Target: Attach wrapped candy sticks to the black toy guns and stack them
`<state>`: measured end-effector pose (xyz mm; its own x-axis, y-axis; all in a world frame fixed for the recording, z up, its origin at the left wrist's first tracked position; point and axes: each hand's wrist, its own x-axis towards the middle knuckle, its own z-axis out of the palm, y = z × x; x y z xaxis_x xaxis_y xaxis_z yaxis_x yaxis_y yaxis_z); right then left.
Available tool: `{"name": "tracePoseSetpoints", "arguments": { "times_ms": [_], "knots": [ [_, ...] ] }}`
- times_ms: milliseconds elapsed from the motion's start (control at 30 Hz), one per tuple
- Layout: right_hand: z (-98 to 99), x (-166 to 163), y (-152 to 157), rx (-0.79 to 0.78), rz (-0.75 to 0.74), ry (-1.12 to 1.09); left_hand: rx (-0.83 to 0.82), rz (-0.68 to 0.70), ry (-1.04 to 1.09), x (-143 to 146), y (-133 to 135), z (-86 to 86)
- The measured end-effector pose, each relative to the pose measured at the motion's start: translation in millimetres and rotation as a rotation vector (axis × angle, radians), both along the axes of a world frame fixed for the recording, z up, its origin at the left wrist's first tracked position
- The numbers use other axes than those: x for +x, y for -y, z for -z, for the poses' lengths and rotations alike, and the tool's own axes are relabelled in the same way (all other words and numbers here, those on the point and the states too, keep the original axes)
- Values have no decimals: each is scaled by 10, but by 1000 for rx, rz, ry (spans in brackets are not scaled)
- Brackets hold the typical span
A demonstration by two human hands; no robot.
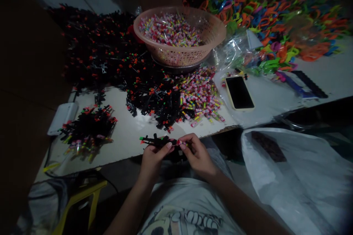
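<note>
My left hand (156,156) is closed around a small black plastic toy (158,140), shaped somewhat like a gun, with green and orange tips at its left end. Fingers of my right hand (197,154) pinch a small pink-and-white tube (180,142) at the toy's right end. The two pieces meet or nearly meet; whether they are joined is too dark to tell. Just beyond my hands lie a heap of similar black toys (154,99) and a pile of small colourful tubes (202,95). On the left sits a bunch of black toys with tubes on them (88,128).
A pink perforated basket (179,53) holds many more tubes. Behind it spreads a large black heap (96,47); brightly coloured plastic pieces (264,18) cover the back right. A phone (239,93) lies on the white table (124,128). A white sack (303,169) stands at the right.
</note>
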<state>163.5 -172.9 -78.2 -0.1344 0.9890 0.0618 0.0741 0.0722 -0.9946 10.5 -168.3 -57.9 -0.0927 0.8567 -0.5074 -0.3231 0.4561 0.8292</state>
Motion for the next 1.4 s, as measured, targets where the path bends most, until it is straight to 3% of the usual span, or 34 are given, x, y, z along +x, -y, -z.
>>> {"name": "tracePoseSetpoints", "arguments": {
  "times_ms": [167,333,467,700,933,1067,1200,1300,1400],
  "knots": [
    [-19,20,-25,66,44,43,55,3,-70,-11,22,-48],
    [-25,33,-7,62,-40,116,70,48,-127,-39,32,-67],
    [-49,29,-8,42,2,90,76,62,-134,-56,39,-27],
    [-194,43,-23,147,-57,400,80,6,-120,-55,70,51],
    [-313,82,-1,160,-95,488,46,7,-129,-18,74,-32],
    [-240,36,41,204,-82,554,21,32,-114,0,60,-26],
    [-94,-36,98,243,21,555,-8,-6,21,31,86,58],
    [-41,-63,127,205,10,513,-11,-33,86,48,120,99],
    [-28,-75,137,262,4,521,-15,-32,74,44,129,88]
  ]
}}
